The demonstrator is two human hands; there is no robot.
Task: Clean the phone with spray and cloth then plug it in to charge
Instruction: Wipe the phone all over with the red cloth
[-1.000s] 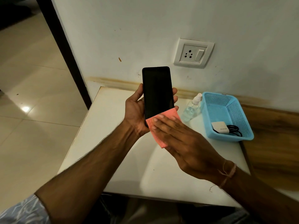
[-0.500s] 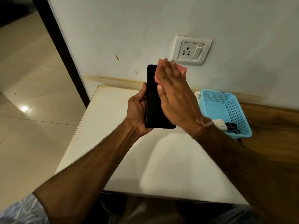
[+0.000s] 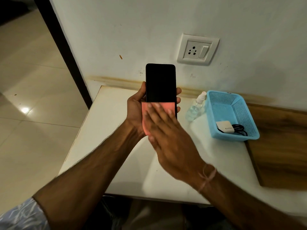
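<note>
Left of frame: glossy beige tiled floor [image 3: 33, 113], dark door frame [image 3: 61, 47] slanting down to the corner of the white counter [image 3: 108, 130].

Centre: left grip [image 3: 136, 110] clasps the black rectangular phone [image 3: 160, 83] by its edges, upright above the counter, dark screen toward the camera, thumb on the left side, fingertips on the right.

Folded pink cloth [image 3: 165, 105] covers the screen's lower part. Right grip [image 3: 167, 138] is released, fingers flat and straight, pressing the cloth onto the glass; motion-blurred.

Upper right of centre: white wall socket with switch [image 3: 197, 48].

Right: clear spray bottle [image 3: 195, 108] standing on the counter, just beside the light-blue perforated plastic basket [image 3: 232, 138]. Inside: white charger block [image 3: 224, 127], black cable [image 3: 239, 129].
</note>
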